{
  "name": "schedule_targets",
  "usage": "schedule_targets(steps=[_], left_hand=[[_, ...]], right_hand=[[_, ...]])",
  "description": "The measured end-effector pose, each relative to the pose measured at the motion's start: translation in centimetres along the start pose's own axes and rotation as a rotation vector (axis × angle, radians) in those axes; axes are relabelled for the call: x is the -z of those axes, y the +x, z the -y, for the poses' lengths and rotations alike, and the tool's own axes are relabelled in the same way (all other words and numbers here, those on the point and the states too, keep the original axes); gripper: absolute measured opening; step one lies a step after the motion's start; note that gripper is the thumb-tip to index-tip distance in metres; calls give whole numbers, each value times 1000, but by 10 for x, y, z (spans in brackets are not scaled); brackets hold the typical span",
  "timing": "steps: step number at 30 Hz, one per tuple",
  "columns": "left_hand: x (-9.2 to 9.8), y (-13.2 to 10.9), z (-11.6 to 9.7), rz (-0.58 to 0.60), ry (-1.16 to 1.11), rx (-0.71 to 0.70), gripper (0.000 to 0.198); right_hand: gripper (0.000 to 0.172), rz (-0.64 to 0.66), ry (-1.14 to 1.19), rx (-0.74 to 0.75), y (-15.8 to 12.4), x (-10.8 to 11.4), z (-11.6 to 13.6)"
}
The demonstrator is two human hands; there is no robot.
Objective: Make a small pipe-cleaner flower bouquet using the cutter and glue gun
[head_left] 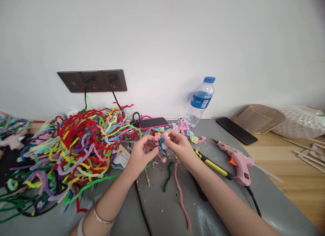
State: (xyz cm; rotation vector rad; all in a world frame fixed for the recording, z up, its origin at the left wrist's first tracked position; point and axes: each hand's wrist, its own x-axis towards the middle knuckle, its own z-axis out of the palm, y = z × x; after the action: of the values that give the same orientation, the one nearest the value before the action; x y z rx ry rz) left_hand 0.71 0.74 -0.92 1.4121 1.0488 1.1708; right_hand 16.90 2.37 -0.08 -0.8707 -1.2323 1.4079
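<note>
Between my two hands is a small pipe-cleaner flower [157, 138] in pink, yellow and white with a bit of green. My left hand [142, 154] pinches it from the left, thumb and fingers closed. From the right, my right hand [181, 148] closes thumb and fingertips on the same piece, hiding part of it. Just behind lie more pastel pipe-cleaner flowers [181, 126]. Nearer to me, a short green pipe cleaner [168, 178] and a long pink pipe cleaner [180, 192] rest on the grey mat [162, 219].
A big tangle of pipe cleaners [78, 148] fills the left. To the right are yellow-black pliers [214, 165], a pink glue gun [240, 161] and a black phone [236, 130]. A water bottle [200, 102] leans against the wall. A black cable [141, 205] crosses the mat.
</note>
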Motion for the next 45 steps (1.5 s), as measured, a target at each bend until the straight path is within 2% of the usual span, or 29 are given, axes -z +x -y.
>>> schedule_targets(steps=[7,14,22,25,29,39,45], left_hand=[[-3,-5,-4,-99,301,-128,11],[0,-2,-3,-188,372,-146,12],[2,1,1,-192,325,-126,15],[2,1,-2,-155,203,-106,22],[4,3,-7,-152,22,-26,23],[8,6,-3,-144,-24,87,22],[9,7,-1,-113,-182,187,29]], right_hand=[[33,-8,38,-33,0,-1,-3],[34,-13,176,-89,1,1,-7],[32,5,95,-48,0,0,-6],[33,2,64,-43,2,3,-7],[36,-36,-25,-16,5,7,-9],[31,6,-151,39,4,9,-10],[32,28,-172,53,4,11,-5]])
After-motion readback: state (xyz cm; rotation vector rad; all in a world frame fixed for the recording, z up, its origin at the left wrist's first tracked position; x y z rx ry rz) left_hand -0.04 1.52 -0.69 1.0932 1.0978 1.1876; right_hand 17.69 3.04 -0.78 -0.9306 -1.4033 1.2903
